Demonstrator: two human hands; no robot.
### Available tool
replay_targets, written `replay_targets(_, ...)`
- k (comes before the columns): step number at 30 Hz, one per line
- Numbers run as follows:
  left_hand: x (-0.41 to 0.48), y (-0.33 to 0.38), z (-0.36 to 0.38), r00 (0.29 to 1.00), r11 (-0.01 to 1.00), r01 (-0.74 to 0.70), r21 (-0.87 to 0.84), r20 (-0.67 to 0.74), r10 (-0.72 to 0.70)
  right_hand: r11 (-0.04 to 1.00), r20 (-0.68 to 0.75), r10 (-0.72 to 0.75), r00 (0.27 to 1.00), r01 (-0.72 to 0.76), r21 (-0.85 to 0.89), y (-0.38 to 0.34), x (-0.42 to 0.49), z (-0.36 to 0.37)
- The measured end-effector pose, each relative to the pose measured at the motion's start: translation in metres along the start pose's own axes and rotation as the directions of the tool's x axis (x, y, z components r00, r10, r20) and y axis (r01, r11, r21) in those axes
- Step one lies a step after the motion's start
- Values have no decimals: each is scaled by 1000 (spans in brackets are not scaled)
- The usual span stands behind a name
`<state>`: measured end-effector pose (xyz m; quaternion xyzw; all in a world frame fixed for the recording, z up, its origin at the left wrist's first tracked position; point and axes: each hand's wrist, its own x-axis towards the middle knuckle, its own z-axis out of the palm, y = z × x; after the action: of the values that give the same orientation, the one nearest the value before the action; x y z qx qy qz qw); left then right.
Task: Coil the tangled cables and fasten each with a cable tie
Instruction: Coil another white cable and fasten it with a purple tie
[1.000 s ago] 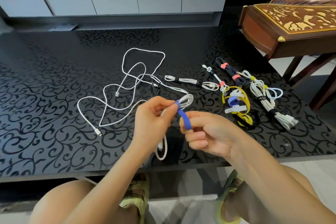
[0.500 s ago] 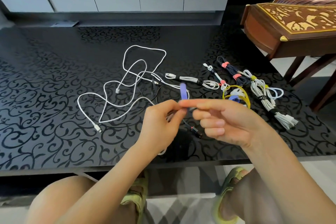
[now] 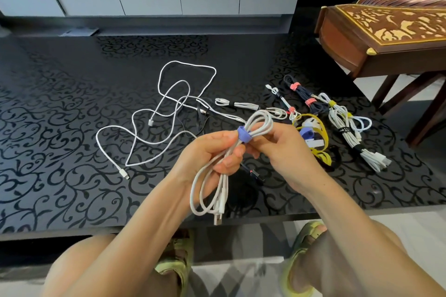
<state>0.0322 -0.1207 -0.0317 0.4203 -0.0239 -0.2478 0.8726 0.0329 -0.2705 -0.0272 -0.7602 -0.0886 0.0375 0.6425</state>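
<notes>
My left hand (image 3: 210, 152) grips a coiled white cable (image 3: 210, 190) above the near edge of the black patterned table (image 3: 60, 152). A blue cable tie (image 3: 244, 134) is wrapped round the coil near its upper loops. My right hand (image 3: 280, 147) pinches the coil right beside the tie. The coil's lower loops and its USB plug hang below my left hand. A long tangled white cable (image 3: 169, 113) lies spread on the table to the left, with a thin black cable across it.
Several tied cable bundles (image 3: 347, 128) lie at the right, next to a heap of loose yellow, blue and white ties (image 3: 313, 132). A small tied white cable (image 3: 239, 105) lies mid-table. A wooden stringed instrument (image 3: 386, 41) stands at the far right.
The blue tie, loose and sticking out a second ago, is now wound tight round the coil. Both hands have lifted the coil, showing its hanging loops and plug.
</notes>
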Motion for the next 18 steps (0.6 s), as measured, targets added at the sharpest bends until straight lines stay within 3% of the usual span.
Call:
replay_targets(6,1,-3,-9,990,999,4,43,-139,2,991,-64,71,995,-78,-108,9,-4,7)
replay_targets(13,-6,-7,-13,917,978,-197,69,-341,209,988,-33,152,988,-152,14,5,-13,18)
replay_targets(15,-8,-8,-9,885,956,-254,144,-365,290,988,-51,152,987,-149,44,1,-16,22)
replay_targets(18,-8,-12,-3,815,847,-356,395,-313,488,986,-88,155,984,-148,80,-5,-19,27)
